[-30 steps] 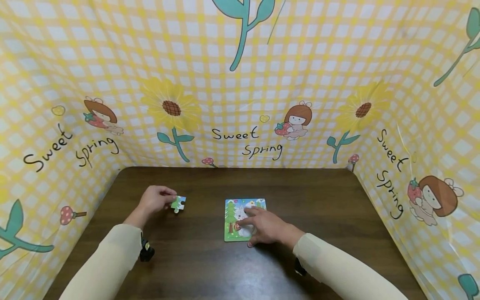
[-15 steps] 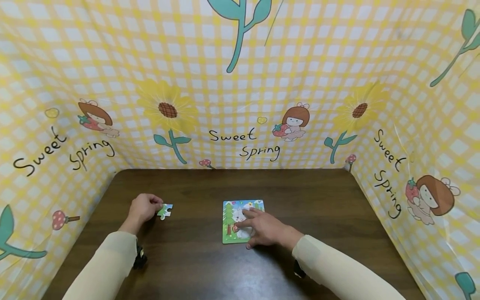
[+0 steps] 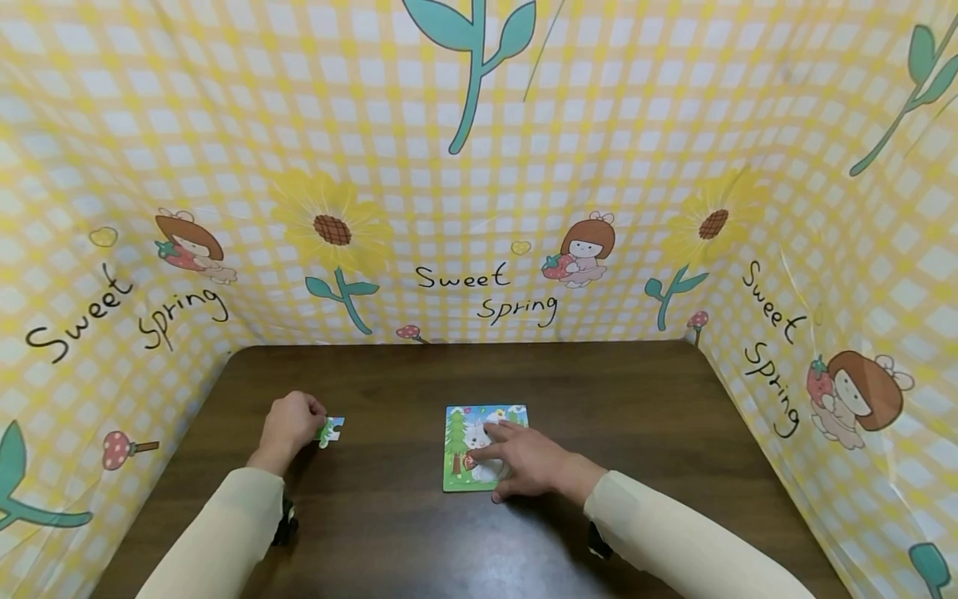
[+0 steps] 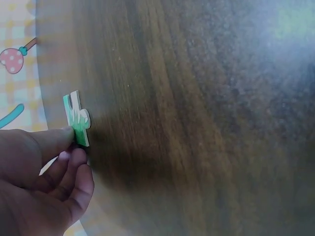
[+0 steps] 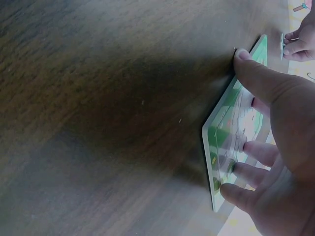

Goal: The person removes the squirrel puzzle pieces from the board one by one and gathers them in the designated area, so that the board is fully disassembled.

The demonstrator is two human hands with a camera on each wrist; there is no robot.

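Currently the left hand (image 3: 290, 427) pinches the puzzle piece (image 3: 327, 433) at the left of the table (image 3: 382, 516), perhaps leaving its notch free; farther right, the right hand (image 3: 533, 460) rests spread fingers on the puzzle board (image 3: 455, 478), probably to steady it.

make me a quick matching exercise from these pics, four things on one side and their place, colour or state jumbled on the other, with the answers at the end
Things:
1. puzzle board
2. patterned cloth
3. table
4. loose puzzle piece

Place, colour or state:
A. dark brown, with a wood grain
B. lying flat, with the right grip resting on it
C. pinched in the left grip
D. yellow and white checks, with "Sweet Spring" lettering

Right pairs: 1-B, 2-D, 3-A, 4-C
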